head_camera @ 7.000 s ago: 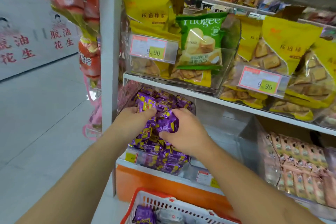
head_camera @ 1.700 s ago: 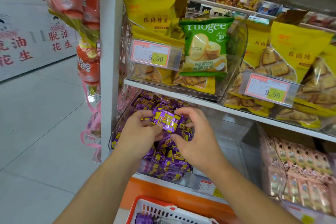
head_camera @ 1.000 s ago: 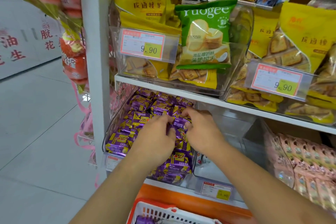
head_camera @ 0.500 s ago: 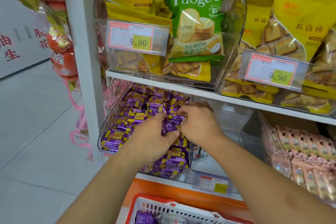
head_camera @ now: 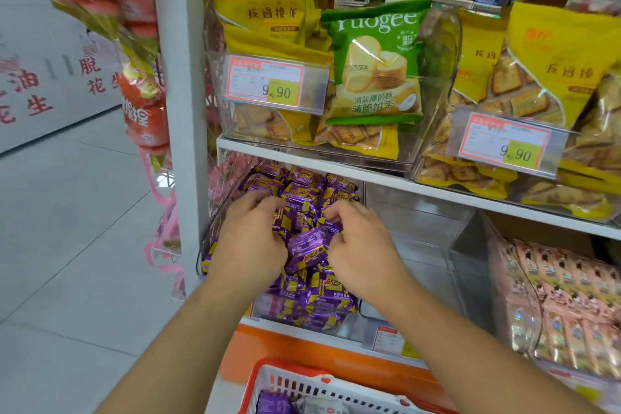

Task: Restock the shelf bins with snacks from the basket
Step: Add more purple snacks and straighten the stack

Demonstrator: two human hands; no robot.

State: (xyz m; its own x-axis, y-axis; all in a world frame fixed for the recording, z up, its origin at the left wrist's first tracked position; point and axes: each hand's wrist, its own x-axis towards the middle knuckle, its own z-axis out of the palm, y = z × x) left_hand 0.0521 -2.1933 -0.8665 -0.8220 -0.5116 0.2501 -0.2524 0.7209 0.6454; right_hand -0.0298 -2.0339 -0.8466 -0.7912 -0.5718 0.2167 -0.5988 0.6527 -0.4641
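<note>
A clear shelf bin (head_camera: 351, 326) on the lower shelf is heaped with small purple snack packets (head_camera: 302, 191). Both my hands are over the heap. My left hand (head_camera: 250, 239) lies on its left side with fingers curled onto the packets. My right hand (head_camera: 363, 245) is on the right side, fingertips at one purple packet (head_camera: 307, 244) lying between the hands. Whether either hand grips a packet is hidden by the fingers. The red and white basket (head_camera: 302, 380) is at the bottom edge, with a purple packet (head_camera: 274, 403) inside.
A white shelf post (head_camera: 183, 111) stands left of the bin. Above, clear bins hold yellow biscuit bags (head_camera: 262, 10) and a green cracker bag (head_camera: 378, 60). A clear bin (head_camera: 420, 245) to the right looks bare, then pink packets (head_camera: 564, 299). Red bags (head_camera: 141, 104) hang at left.
Both hands have drawn slightly back toward me over the heap and spread apart, showing one purple packet between them. The view has shifted a little.
</note>
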